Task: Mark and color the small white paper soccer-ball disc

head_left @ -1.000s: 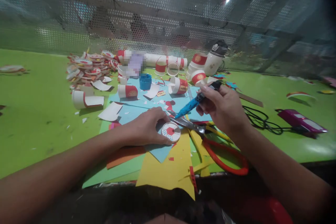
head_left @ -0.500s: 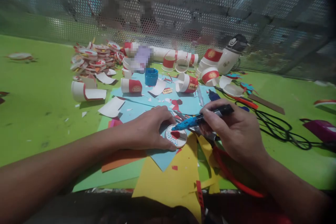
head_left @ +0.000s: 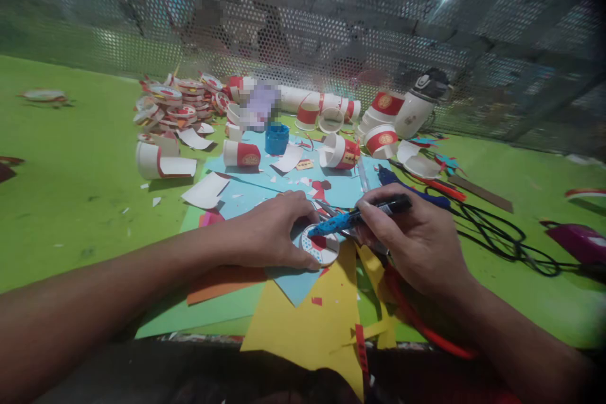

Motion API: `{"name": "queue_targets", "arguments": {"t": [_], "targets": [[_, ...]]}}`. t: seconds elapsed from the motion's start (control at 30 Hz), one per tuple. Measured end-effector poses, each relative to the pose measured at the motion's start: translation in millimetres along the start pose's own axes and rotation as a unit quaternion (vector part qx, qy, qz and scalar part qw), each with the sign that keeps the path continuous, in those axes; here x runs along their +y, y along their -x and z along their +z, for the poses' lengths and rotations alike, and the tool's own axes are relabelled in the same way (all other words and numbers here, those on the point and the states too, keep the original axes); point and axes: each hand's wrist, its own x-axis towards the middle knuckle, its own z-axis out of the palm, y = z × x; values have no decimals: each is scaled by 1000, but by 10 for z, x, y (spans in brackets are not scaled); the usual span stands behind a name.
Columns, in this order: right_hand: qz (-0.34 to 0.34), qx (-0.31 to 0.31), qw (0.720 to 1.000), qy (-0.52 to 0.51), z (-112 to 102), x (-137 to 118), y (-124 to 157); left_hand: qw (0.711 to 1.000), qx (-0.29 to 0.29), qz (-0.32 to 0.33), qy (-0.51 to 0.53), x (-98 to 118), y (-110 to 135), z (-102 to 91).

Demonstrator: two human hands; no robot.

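Between thumb and fingers, my left hand grips the edge of a small round white paper disc with a red centre and blue dots on its left side. A blue marker with a black rear end is pinched in my right hand. The marker's tip meets the disc's upper left part; I cannot make out the exact contact. Scissors, partly hidden beneath my right hand, have a red handle. Light blue paper and yellow paper lie under and in front of the disc.
Several cut paper cups lie behind my hands, around a blue jar. A heap of decorated discs is at the back left. At the right are a white bottle, black cable and a purple device. Perforated metal stands behind.
The whole view has shifted slightly. The marker's tip has moved a little left across the disc, and its rear end sits slightly lower. My left hand keeps its grip on the disc.
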Motion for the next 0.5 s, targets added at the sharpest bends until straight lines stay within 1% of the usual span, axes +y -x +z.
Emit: {"name": "queue_targets", "arguments": {"t": [0.1,0.33,0.5], "targets": [[-14,-2,1000,1,10,4,3,1000,-5,1,4,-5,-1,-1],[-23,-3,1000,2,6,24,3,1000,3,13,7,3,-2,-5],[-37,-9,999,24,-5,36,-7,1000,-2,9,3,-2,-1,-5]]}}
